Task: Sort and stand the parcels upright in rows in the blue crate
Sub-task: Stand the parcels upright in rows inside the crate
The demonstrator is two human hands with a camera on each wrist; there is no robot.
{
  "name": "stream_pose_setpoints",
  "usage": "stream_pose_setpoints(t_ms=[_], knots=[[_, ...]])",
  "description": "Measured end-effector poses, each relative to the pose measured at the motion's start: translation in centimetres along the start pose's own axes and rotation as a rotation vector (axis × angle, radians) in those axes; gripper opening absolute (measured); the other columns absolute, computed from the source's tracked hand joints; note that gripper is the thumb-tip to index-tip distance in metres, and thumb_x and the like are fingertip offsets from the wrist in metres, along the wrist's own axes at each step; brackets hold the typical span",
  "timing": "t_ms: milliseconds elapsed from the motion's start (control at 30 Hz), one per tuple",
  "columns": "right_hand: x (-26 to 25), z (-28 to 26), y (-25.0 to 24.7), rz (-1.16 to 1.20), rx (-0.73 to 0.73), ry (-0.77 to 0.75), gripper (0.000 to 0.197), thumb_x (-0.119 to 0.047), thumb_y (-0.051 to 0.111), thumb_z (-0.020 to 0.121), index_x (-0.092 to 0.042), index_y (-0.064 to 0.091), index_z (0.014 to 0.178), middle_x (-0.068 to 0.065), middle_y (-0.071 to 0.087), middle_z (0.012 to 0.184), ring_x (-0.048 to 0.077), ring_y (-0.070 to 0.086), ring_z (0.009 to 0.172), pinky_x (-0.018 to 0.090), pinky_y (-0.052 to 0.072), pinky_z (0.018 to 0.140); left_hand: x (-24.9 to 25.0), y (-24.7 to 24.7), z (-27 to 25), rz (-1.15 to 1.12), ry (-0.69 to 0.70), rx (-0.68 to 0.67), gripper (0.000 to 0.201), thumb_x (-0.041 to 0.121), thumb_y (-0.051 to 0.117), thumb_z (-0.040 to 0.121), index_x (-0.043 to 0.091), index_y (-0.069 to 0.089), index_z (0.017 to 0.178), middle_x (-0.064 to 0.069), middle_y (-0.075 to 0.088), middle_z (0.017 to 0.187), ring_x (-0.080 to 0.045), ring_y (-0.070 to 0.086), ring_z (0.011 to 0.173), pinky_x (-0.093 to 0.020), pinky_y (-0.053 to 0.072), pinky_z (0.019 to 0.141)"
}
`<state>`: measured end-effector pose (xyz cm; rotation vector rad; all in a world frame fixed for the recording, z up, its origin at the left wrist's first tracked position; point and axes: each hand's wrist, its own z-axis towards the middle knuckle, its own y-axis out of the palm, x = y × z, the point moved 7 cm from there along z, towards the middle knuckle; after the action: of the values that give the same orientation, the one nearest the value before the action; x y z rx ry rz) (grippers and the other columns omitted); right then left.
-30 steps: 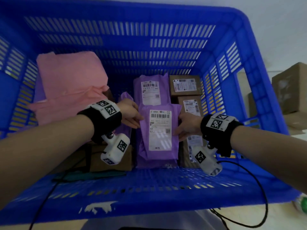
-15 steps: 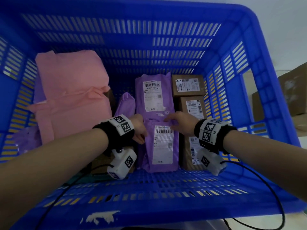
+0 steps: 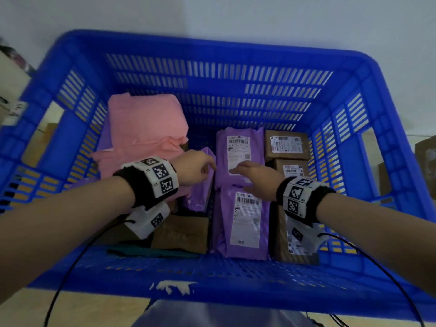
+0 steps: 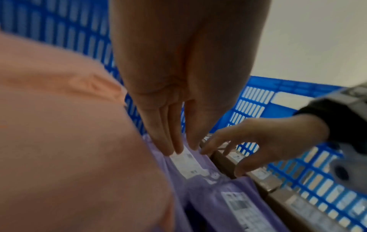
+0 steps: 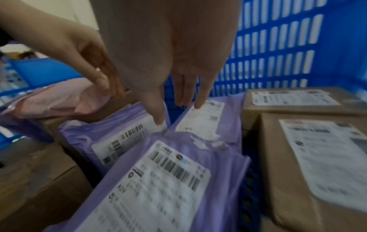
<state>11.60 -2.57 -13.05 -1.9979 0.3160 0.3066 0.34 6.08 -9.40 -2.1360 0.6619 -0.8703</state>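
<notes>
Inside the blue crate (image 3: 212, 43), a purple mailer (image 3: 245, 223) stands in the near middle with its label facing me. A second purple mailer (image 3: 238, 147) stands behind it. A third purple mailer (image 3: 200, 197) leans just to their left. My left hand (image 3: 207, 165) hovers over the third mailer's top, fingers straight and close together (image 4: 178, 149), holding nothing. My right hand (image 3: 238, 169) reaches over the far mailer's label with straight fingers (image 5: 178, 109), gripping nothing. Whether the fingertips touch the label, I cannot tell.
Big pink parcels (image 3: 146, 128) fill the crate's left side. Brown boxes (image 3: 286, 145) with labels line the right wall. Another brown box (image 3: 181, 232) and a dark flat item (image 3: 153, 252) lie at the front left. Cardboard boxes (image 3: 427, 161) sit outside on the right.
Both hands have let go of the near purple mailer and moved farther in, toward the far purple mailer. The near mailer now stands by itself.
</notes>
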Motion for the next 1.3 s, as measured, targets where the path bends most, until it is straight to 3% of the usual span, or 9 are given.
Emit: stream_pose_setpoints(t_ms=[133,333,567,667,733,900,1133,1233,1300], knots=[[-4.5,1.9,-0.9,-0.233,0.011,-0.219,0.062,-0.015,0.054,0.091,-0.024,0.028,0.147,0.003,0.026,0.154,0.022,0.033,0.138,0.036,0.038,0.104,-0.6,-2.2,-1.2,0.353,0.104,0.065,0.041,0.013,0.049,0.09,0.02,0.055,0.129,-0.007,0.056,0.129,-0.027,0.05,0.121,-0.037,0.041,0.101],[-8.5,5.0,0.8,-0.487,-0.03,-0.398,0.062,-0.006,0.048,0.088,-0.015,0.028,0.146,0.006,0.027,0.154,0.022,0.029,0.141,0.038,0.034,0.104,-3.1,-2.2,-2.7,0.655,0.065,-0.097,0.052,0.026,0.05,0.092,0.03,0.037,0.143,-0.001,0.011,0.16,-0.021,0.003,0.149,-0.048,0.007,0.119],[-10.5,6.7,2.1,-0.662,-0.064,-0.44,0.048,-0.009,0.025,0.092,-0.006,0.042,0.136,0.016,0.041,0.141,0.032,0.042,0.128,0.042,0.033,0.1,-4.1,-2.1,-3.1,0.607,0.081,-0.117,0.046,0.026,0.044,0.094,0.028,0.043,0.14,0.0,0.026,0.155,-0.019,0.009,0.147,-0.046,0.017,0.117],[-10.5,7.0,2.2,-0.641,-0.088,-0.433,0.045,-0.012,0.032,0.078,-0.01,0.071,0.1,0.014,0.066,0.105,0.03,0.067,0.091,0.035,0.053,0.074,-4.4,-2.2,-3.1,0.622,0.103,-0.126,0.043,0.027,0.044,0.094,0.028,0.046,0.137,0.001,0.028,0.154,-0.018,0.012,0.146,-0.042,0.021,0.114],[-9.9,7.6,3.0,-0.658,-0.057,-0.48,0.046,-0.014,0.03,0.069,-0.016,0.074,0.078,0.005,0.071,0.081,0.023,0.071,0.072,0.028,0.056,0.059,-4.7,-2.2,-3.1,0.621,0.114,-0.132,0.043,0.028,0.045,0.094,0.028,0.046,0.137,0.002,0.03,0.152,-0.017,0.013,0.146,-0.041,0.023,0.113],[-10.1,7.6,2.5,-0.711,0.002,-0.553,0.043,-0.012,0.031,0.07,-0.023,0.072,0.071,-0.006,0.068,0.068,0.014,0.067,0.062,0.026,0.055,0.07,-5.3,-2.1,-2.9,0.611,0.136,-0.117,0.041,0.031,0.047,0.093,0.028,0.047,0.135,0.005,0.032,0.151,-0.017,0.015,0.145,-0.041,0.024,0.111],[-8.6,5.7,-1.1,-0.697,0.117,-0.545,0.045,-0.013,0.033,0.072,-0.025,0.074,0.087,-0.005,0.072,0.088,0.013,0.071,0.076,0.033,0.056,0.075,-5.4,-2.2,-3.0,0.503,0.153,-0.081,0.047,0.026,0.055,0.089,0.025,0.047,0.135,0.009,0.033,0.151,-0.012,0.019,0.144,-0.037,0.025,0.112],[-7.1,4.4,-4.4,-0.515,0.184,-0.431,0.048,-0.003,0.043,0.081,-0.017,0.058,0.125,0.004,0.057,0.132,0.018,0.057,0.119,0.044,0.041,0.103,-5.8,-2.9,-3.0,0.345,0.109,-0.048,0.057,0.02,0.063,0.084,0.018,0.046,0.139,0.002,0.04,0.148,-0.017,0.035,0.138,-0.03,0.029,0.112],[-5.3,3.5,-6.1,-0.364,0.154,-0.307,0.059,0.0,0.055,0.08,-0.013,0.046,0.136,0.007,0.044,0.145,0.024,0.044,0.132,0.043,0.029,0.109,-5.8,-3.9,-3.1,0.223,0.053,0.0,0.062,0.016,0.065,0.083,0.013,0.043,0.141,-0.004,0.041,0.148,-0.02,0.04,0.136,-0.027,0.029,0.112]])
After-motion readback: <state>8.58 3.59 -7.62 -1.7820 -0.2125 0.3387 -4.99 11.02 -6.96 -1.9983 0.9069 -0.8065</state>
